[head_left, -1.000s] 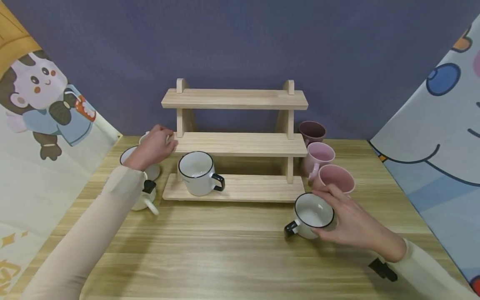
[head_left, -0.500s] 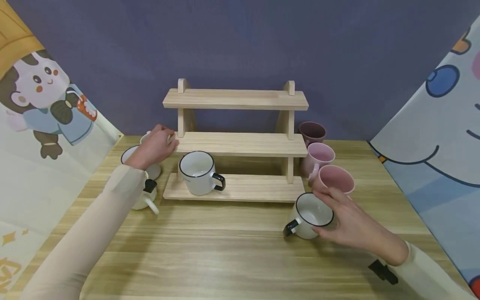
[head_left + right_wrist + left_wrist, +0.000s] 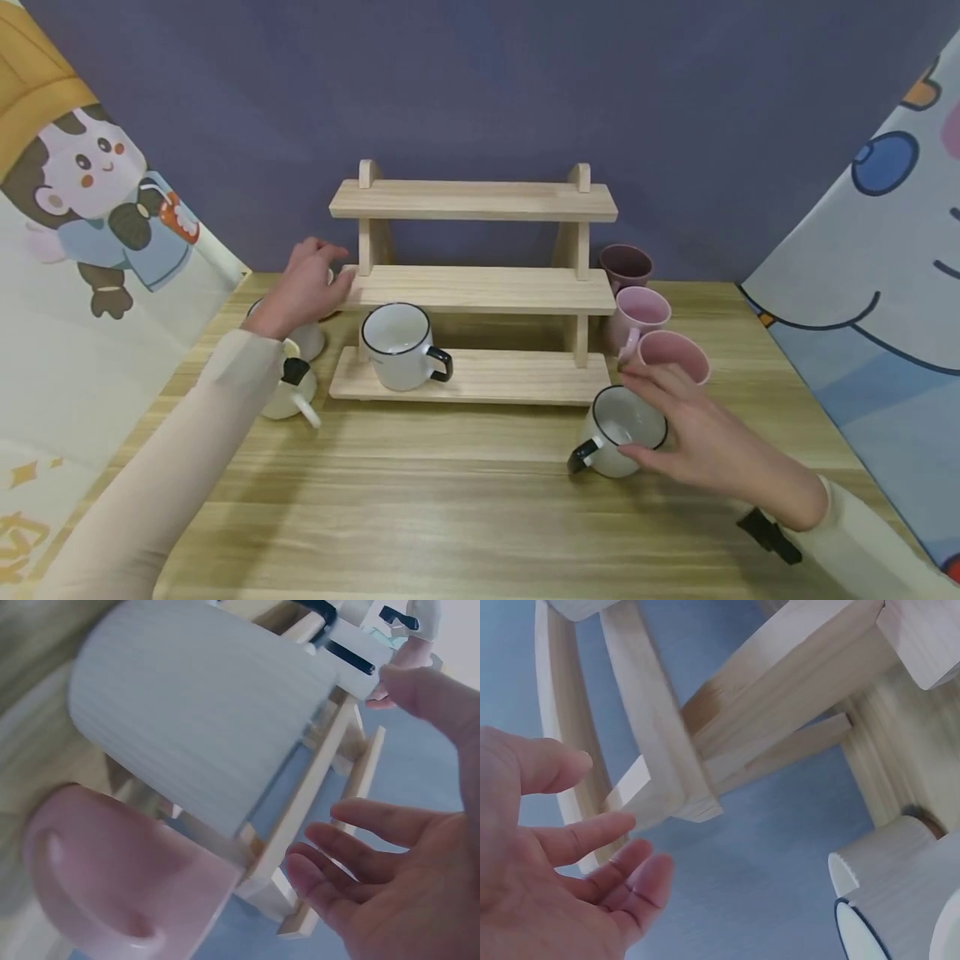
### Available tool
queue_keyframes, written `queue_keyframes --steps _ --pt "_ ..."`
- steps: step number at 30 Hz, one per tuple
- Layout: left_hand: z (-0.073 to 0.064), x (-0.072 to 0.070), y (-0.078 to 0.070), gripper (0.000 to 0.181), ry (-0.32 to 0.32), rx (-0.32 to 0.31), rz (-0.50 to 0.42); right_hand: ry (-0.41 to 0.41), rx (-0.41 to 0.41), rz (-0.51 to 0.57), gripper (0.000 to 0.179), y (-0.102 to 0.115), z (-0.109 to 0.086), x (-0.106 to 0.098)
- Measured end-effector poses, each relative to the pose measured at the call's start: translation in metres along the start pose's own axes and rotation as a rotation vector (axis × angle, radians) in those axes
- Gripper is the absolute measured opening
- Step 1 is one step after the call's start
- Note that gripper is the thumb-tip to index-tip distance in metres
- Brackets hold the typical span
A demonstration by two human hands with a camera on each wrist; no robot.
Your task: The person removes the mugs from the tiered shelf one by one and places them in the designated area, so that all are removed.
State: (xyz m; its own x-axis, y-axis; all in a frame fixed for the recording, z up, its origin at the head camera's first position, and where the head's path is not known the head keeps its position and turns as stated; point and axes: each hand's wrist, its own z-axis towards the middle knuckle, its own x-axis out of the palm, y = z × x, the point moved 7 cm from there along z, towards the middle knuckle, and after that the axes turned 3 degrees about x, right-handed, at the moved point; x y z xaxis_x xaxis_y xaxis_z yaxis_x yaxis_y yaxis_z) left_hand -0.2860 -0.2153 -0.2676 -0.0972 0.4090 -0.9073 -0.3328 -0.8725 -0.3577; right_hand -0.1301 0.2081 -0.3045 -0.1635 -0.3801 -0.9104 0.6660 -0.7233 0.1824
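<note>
My left hand (image 3: 303, 287) hovers with parted fingers at the left end of the wooden rack's middle shelf (image 3: 480, 287). In the left wrist view the left hand (image 3: 570, 862) holds nothing. At front right, a white enamel-style mug (image 3: 609, 458) with a black rim stands on the table, its black handle toward the left. Over that mug's right side is my right hand (image 3: 697, 429), thumb and fingers spread. The right wrist view shows the right hand (image 3: 405, 855) apart from the mug (image 3: 202, 705). A similar black-rimmed mug (image 3: 401, 367) sits on the bottom shelf's left part.
Right of the rack stand a pink mug (image 3: 682, 357), a lighter pink mug (image 3: 639, 310) and a dark mauve mug (image 3: 626, 265) in a row. Left of it, partly under my forearm, are a cream mug (image 3: 288, 402) and other white mugs (image 3: 309, 342). A blue-grey backdrop (image 3: 480, 83) rises behind.
My right hand's fingers have spread and come off the mug's rim. The left hand has loosened from the middle shelf's end, its fingers now parted. The mugs stay in place.
</note>
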Motion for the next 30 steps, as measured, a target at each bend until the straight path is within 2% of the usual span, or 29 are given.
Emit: queue_keyframes --steps 4,8,14,22,30 --pt "-0.001 -0.002 -0.003 0.044 -0.004 0.017 -0.005 -0.057 -0.054 0.006 0.069 0.001 0.009 -0.007" --pt "-0.002 -0.001 -0.006 0.044 0.012 0.013 -0.013 -0.063 -0.063 0.028 0.066 -0.004 0.020 -0.009" --pt "-0.003 0.003 -0.004 0.042 0.030 -0.004 0.006 -0.043 -0.041 0.008 0.064 -0.012 0.041 -0.012" --pt "-0.003 0.009 -0.001 0.039 0.042 0.030 0.039 -0.008 0.012 0.062 0.051 -0.035 0.072 -0.015" --pt "-0.004 0.013 0.001 0.040 0.067 0.019 0.042 0.047 0.066 0.082 0.037 -0.061 0.097 -0.004"
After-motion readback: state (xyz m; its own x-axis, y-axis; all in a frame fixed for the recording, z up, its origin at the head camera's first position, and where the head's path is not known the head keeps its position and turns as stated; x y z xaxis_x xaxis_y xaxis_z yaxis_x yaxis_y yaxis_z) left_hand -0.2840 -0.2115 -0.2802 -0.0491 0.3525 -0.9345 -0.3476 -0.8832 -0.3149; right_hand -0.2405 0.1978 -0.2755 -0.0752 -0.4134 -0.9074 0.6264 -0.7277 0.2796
